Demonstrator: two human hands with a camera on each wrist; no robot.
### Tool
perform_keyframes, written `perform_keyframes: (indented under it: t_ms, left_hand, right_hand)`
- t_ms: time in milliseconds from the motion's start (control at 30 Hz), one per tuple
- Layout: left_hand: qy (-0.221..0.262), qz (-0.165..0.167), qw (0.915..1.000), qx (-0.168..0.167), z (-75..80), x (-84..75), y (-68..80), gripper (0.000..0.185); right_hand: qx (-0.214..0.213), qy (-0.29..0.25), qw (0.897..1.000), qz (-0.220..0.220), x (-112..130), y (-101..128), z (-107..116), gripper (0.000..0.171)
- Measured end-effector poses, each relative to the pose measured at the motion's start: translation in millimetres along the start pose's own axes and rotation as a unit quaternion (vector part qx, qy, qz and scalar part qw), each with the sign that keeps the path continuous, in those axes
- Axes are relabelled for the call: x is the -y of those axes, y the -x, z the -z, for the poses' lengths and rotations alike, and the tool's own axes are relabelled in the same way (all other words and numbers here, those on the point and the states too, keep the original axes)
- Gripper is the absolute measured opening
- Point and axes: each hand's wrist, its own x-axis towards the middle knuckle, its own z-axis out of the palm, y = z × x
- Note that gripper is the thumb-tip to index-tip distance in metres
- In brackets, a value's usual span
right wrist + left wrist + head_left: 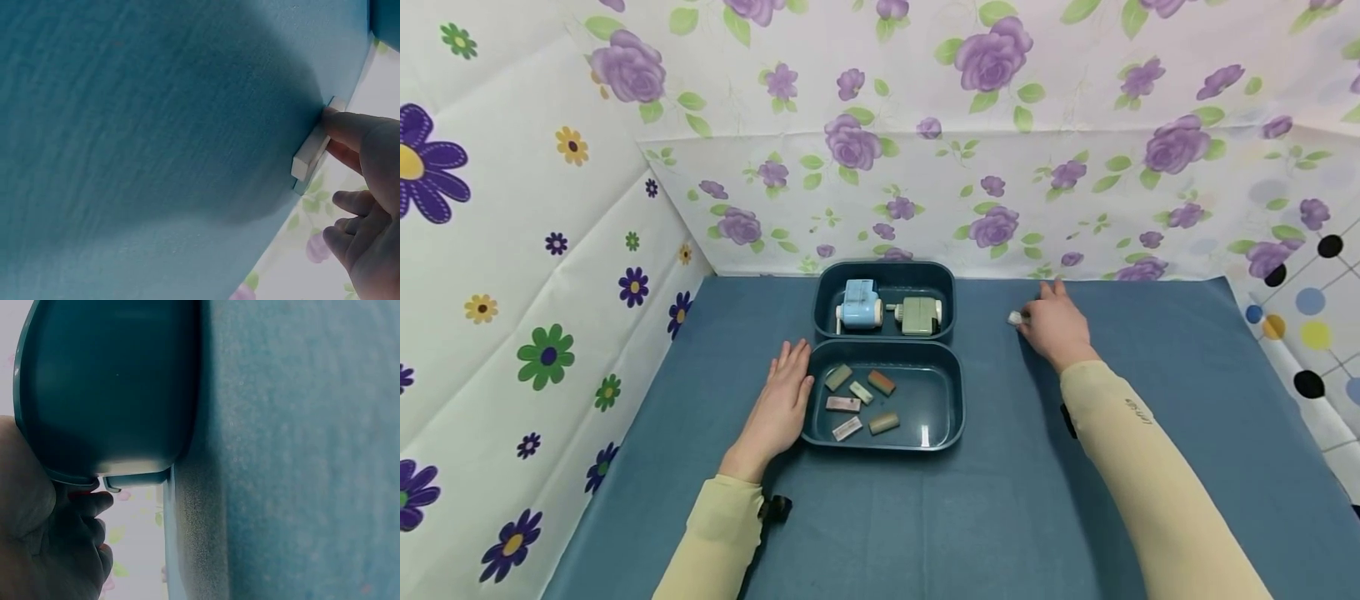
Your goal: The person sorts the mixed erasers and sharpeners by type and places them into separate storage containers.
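A small white eraser (1015,317) (310,156) lies on the blue tablecloth (1000,500) to the right of the trays. My right hand (1054,327) (365,187) is on it, with two fingertips (340,124) pinching its end while it still lies on the cloth. Flat on the cloth lies my left hand (782,400) (50,550), its straight fingers against the left side of the near teal tray (942,421) (112,394). That tray holds several erasers (859,400).
Behind the near tray, the far teal tray (886,271) holds a blue sharpener (860,305) and a green sharpener (919,316). Flowered sheets (925,125) wall in the back and left of the table. At the right is a dotted sheet (1311,333).
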Motion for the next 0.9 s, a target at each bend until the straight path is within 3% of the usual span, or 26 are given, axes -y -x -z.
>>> perform_keyframes:
  t_ms: [567, 900]
  left_hand:
    - [0.003, 0.003, 1.0, 0.003, 1.0, -0.4, 0.0, 0.057]
    - [0.003, 0.003, 1.0, 0.001, -1.0, 0.7, -1.5, 0.057]
  right_hand:
    - [0.047, 0.011, 0.999, -0.01, 4.0, -6.7, 8.3, 0.031]
    - [0.041, -0.006, 0.999, -0.034, 2.2, -4.6, 4.0, 0.033]
